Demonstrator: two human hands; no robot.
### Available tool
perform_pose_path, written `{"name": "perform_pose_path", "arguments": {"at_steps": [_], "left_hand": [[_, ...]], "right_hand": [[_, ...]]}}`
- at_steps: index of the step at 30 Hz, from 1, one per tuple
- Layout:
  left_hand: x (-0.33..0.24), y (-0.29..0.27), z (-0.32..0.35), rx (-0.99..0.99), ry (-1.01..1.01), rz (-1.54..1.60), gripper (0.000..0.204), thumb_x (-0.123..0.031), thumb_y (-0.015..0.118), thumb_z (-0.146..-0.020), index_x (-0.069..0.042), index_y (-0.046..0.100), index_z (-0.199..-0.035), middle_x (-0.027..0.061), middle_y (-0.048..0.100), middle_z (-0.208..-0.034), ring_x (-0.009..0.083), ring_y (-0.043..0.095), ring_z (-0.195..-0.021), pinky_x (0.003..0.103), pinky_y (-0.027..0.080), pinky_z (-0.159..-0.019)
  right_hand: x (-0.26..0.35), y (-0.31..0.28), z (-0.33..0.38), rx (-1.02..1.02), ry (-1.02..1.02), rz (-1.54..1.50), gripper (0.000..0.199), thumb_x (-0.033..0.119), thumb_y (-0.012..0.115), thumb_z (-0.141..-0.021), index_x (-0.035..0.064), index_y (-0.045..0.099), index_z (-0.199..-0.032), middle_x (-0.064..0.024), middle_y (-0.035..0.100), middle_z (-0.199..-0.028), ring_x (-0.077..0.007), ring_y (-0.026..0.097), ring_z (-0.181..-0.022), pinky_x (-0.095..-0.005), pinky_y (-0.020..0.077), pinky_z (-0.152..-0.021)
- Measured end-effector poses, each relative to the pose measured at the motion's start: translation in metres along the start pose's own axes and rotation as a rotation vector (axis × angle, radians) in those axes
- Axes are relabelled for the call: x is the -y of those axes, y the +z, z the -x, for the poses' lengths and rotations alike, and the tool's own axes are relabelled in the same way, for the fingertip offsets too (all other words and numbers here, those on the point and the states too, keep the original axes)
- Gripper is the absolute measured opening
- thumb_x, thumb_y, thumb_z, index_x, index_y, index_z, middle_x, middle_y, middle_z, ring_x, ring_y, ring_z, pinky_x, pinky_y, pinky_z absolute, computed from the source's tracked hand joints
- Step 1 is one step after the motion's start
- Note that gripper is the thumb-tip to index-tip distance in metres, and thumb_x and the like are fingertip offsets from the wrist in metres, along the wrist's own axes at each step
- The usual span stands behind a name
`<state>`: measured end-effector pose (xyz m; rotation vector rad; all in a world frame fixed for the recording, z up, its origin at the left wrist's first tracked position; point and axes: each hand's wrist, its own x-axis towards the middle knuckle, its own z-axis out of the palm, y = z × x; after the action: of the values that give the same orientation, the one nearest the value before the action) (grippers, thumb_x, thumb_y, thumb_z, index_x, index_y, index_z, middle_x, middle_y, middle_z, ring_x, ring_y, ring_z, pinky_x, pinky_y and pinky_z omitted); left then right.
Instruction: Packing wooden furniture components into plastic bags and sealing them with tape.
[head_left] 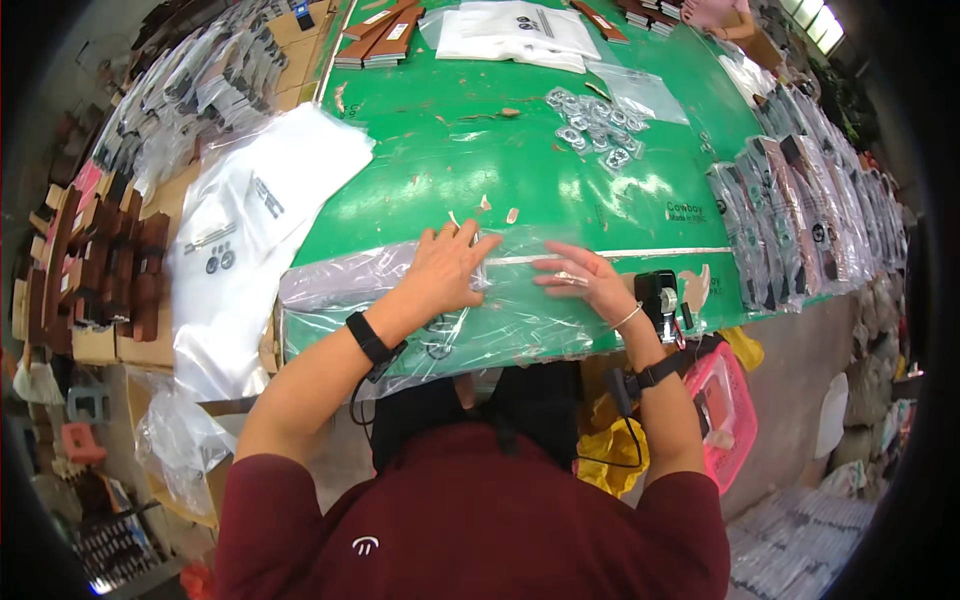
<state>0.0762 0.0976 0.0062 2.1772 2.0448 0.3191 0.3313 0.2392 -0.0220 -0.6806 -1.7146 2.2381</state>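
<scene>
A clear plastic bag (500,325) lies along the near edge of the green table, with a flat greyish-mauve piece (345,278) inside its left part. My left hand (450,265) presses on the bag at the right end of that piece, fingers spread. To its right, my right hand (588,282) is over the bag's clear right part, fingers stretched toward the left and nothing plainly held. A small pale spot shows at its fingers; I cannot make out what it is. Just right of that hand sits a black and white device (656,298).
Printed clear bags (265,220) are piled at the left, beside stacked brown pieces (110,260). Small packaged round parts (600,125) lie farther back. Bagged goods (790,220) line the right edge. A pink basket (735,420) stands below right. Another person (722,18) is at the far right.
</scene>
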Motion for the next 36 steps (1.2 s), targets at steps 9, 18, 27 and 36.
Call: {"name": "perform_pose_path", "arguments": {"at_steps": [9, 18, 27, 36], "left_hand": [[-0.011, -0.027, -0.007, -0.374, 0.289, 0.009, 0.047, -0.034, 0.078, -0.079, -0.012, 0.062, -0.117, 0.0100, 0.060, -0.113, 0.0312, 0.057, -0.110, 0.055, 0.038, -0.107], [-0.003, 0.005, -0.009, -0.104, 0.299, 0.190, 0.020, -0.031, 0.066, -0.090, -0.013, 0.064, -0.101, 0.0030, 0.062, -0.110, 0.0249, 0.057, -0.109, 0.043, 0.044, -0.095], [0.006, 0.009, -0.017, -0.020, 0.310, 0.065, 0.031, -0.038, 0.059, -0.095, -0.017, 0.067, -0.117, -0.0003, 0.061, -0.116, 0.0204, 0.054, -0.119, 0.042, 0.041, -0.097], [0.003, 0.012, -0.012, -0.004, 0.301, 0.090, 0.042, -0.044, 0.055, -0.099, -0.017, 0.065, -0.130, 0.0003, 0.063, -0.128, 0.0205, 0.050, -0.131, 0.046, 0.035, -0.108]], "right_hand": [[0.029, 0.014, 0.011, -0.008, 0.053, -0.345, 0.056, 0.033, 0.052, -0.105, -0.0013, 0.042, -0.149, -0.0234, 0.061, -0.136, -0.0288, 0.065, -0.118, -0.0388, 0.0528, -0.102], [-0.022, 0.001, 0.022, -0.592, -0.071, 0.389, 0.035, 0.012, 0.071, -0.089, 0.0001, 0.061, -0.121, -0.0056, 0.066, -0.069, -0.0149, 0.064, -0.061, -0.0296, 0.0494, -0.056], [-0.001, 0.004, -0.011, -0.872, -0.319, 1.155, 0.072, 0.024, 0.081, -0.080, -0.0022, 0.050, -0.139, -0.0163, 0.067, -0.113, -0.0289, 0.068, -0.091, -0.0393, 0.0528, -0.080], [0.004, -0.023, -0.013, -0.550, -0.049, 0.482, 0.074, 0.029, 0.075, -0.083, -0.0051, 0.048, -0.143, -0.0166, 0.070, -0.115, -0.0273, 0.068, -0.103, -0.0348, 0.0508, -0.094]]}}
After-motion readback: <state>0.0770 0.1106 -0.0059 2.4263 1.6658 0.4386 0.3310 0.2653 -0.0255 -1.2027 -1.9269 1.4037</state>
